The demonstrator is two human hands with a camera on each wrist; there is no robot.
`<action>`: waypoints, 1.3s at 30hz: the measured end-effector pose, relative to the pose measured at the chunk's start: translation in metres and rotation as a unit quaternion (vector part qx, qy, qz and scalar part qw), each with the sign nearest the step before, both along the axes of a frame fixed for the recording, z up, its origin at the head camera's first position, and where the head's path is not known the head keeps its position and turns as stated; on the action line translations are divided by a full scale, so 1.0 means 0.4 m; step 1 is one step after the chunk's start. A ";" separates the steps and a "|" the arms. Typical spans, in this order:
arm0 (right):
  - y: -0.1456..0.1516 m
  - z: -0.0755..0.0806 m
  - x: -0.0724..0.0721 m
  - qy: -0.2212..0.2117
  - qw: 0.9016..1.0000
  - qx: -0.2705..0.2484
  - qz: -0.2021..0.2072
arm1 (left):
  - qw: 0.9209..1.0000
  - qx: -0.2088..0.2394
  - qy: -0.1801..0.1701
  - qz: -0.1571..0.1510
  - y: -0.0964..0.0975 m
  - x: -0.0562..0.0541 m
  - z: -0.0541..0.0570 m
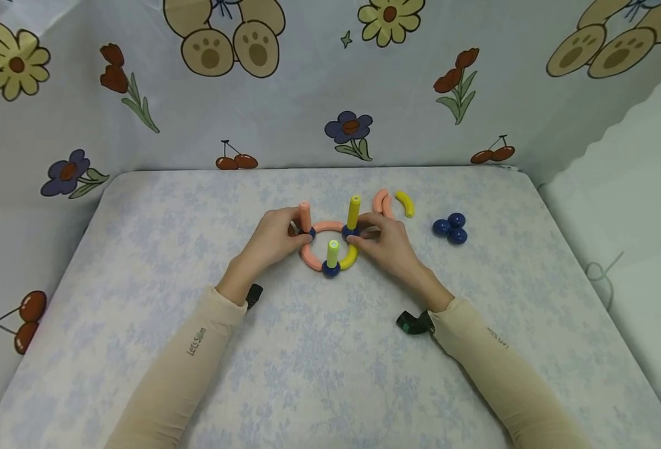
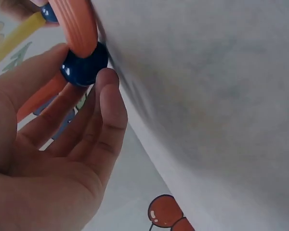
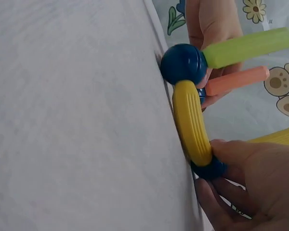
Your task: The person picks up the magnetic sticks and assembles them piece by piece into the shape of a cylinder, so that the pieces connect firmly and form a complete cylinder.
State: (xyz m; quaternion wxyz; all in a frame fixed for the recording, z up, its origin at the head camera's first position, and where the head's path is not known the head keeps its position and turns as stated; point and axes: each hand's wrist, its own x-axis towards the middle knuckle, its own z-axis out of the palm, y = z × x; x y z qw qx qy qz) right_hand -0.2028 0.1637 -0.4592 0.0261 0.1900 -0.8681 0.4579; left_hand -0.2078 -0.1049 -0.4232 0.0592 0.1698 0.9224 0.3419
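A ring of curved magnetic rods lies on the table, joined by three blue balls: one orange rod (image 1: 328,226) at the back, another orange rod (image 1: 310,257) on the left, a yellow one (image 3: 191,122) on the right. From the balls rise straight rods: orange (image 1: 305,216), yellow (image 1: 354,212) and light green (image 1: 333,254). My left hand (image 1: 274,234) pinches the left blue ball (image 2: 84,67) between thumb and fingers. On the opposite side, my right hand (image 1: 386,246) grips the back right blue ball (image 3: 208,169). The front ball (image 1: 330,270) is untouched.
Just beyond my right hand lie two orange curved rods (image 1: 380,201) and a yellow curved rod (image 1: 405,203). Three loose blue balls (image 1: 456,229) cluster farther right. A patterned cloth (image 1: 297,112) hangs behind the table's back edge, and a pale cable (image 1: 602,274) lies off the right edge.
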 end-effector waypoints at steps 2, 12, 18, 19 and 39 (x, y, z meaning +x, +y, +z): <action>0.003 0.010 0.000 -0.018 1.000 0.013 0.013 | 1.000 0.002 0.002 0.005 -0.006 -0.005 -0.006; 0.154 0.131 -0.004 -0.033 0.992 0.113 -0.051 | 1.000 0.001 -0.007 -0.003 -0.017 -0.012 -0.016; 0.305 0.153 -0.007 -0.059 0.949 0.238 -0.197 | 1.000 -0.001 -0.009 -0.008 -0.007 -0.012 -0.014; 0.324 0.152 -0.009 -0.075 0.942 0.256 -0.204 | 1.000 -0.001 -0.008 -0.008 -0.006 -0.012 -0.014; 0.269 0.188 -0.038 0.018 0.974 0.121 -0.192 | 1.000 0.011 -0.008 -0.016 -0.018 -0.013 -0.010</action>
